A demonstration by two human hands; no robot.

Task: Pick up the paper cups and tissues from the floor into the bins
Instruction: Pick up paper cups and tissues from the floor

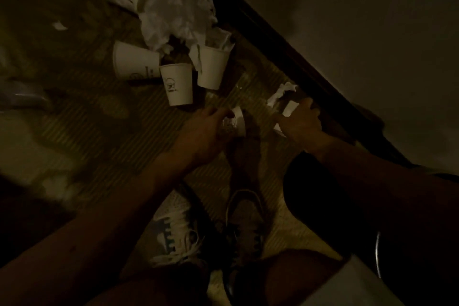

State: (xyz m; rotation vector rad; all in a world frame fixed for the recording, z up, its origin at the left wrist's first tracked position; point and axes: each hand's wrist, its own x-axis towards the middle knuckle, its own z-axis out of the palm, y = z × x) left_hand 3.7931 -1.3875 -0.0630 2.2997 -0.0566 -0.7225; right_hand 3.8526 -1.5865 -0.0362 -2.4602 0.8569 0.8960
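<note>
Floor litter, tally at this moment. Held in your left hand [208, 126]: one paper cup [239, 120], fingers curled round it, centre of frame, low over the striped rug [99, 119]. Held in your right hand [301, 124]: one white paper piece [289, 109], gripped; the dim light does not show whether it is a cup or a tissue. Left on the floor, above centre: a printed cup [177, 84]; a cup on its side [135, 61] touching it at left; a tissue-stuffed cup [213, 67] just beside it at right. Above those sits a large crumpled tissue heap [178, 17]. A tissue wad [283, 93] lies just beside your right hand, near the dark skirting board [273, 40]. A tissue scrap [59, 25] lies at upper left, with blurred white litter along the top edge. Bins: none in view. Judgement: collection looks early, with most pieces yet to gather and nothing shown binned.
</note>
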